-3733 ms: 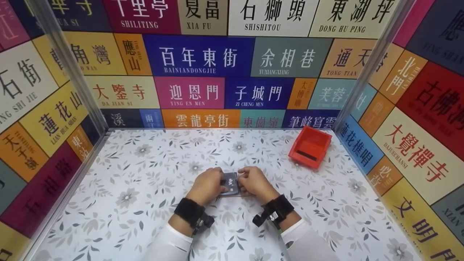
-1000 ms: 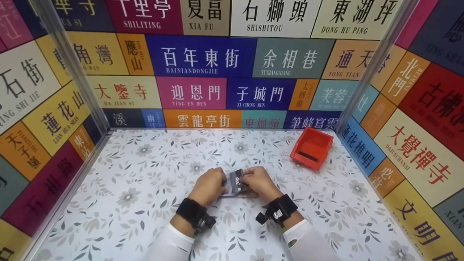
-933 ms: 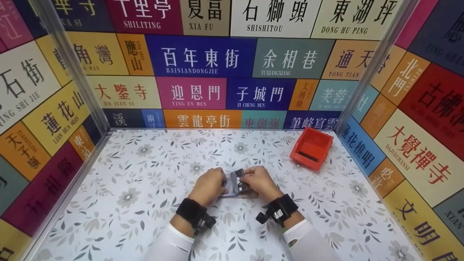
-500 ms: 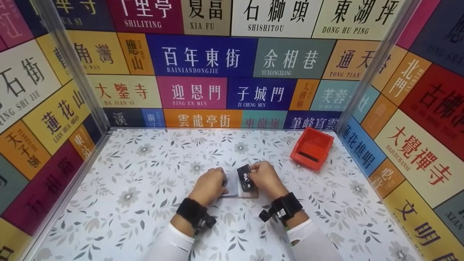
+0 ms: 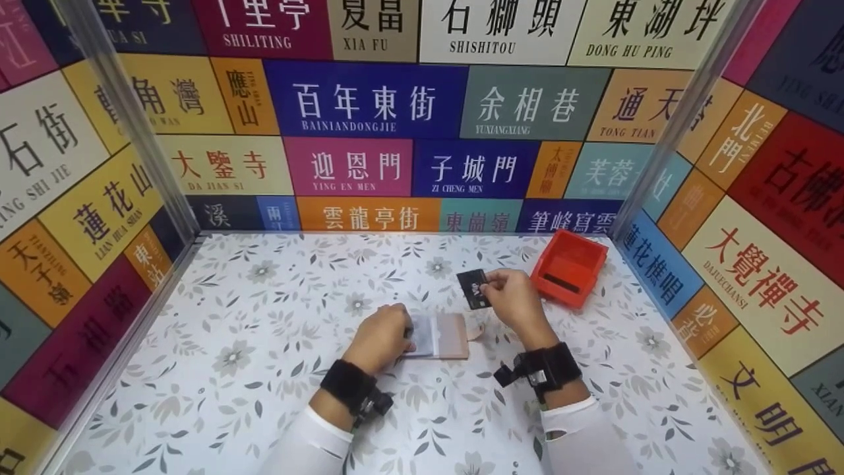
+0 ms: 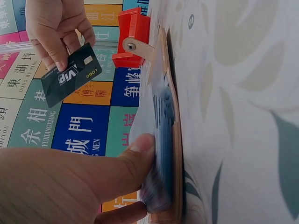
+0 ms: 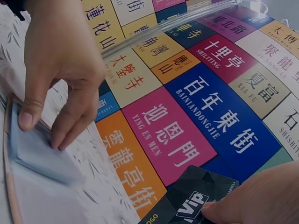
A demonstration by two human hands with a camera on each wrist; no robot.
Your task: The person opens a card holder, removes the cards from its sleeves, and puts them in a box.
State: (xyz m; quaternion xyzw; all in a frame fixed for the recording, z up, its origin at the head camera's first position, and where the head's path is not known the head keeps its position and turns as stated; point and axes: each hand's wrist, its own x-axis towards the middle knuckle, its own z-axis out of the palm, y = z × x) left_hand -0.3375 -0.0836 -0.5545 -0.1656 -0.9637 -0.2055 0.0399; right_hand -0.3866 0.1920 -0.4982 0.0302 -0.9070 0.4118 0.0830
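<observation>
A card holder (image 5: 452, 336) with a tan cover and clear plastic sleeves lies open on the table. My left hand (image 5: 379, 336) pinches its stack of sleeves (image 6: 163, 144) at the left, the thumb pressing on top. Up and to the right, my right hand (image 5: 517, 303) holds a black VIP card (image 5: 471, 290) between thumb and fingers, in the air apart from the holder. The card's printed face, with a gold chip, shows in the left wrist view. From the holder's right edge sticks out a strap (image 6: 138, 49) with a metal snap.
Just beyond my right hand stands a red plastic bin (image 5: 560, 295), near the back right corner. Panels with coloured sign lettering (image 5: 369, 102) wall the floral-patterned table (image 5: 264, 396) at the back and both sides.
The VIP card has come out of the holder's sleeve, and my right hand has carried it up and to the right. The left hand has stayed on the holder.
</observation>
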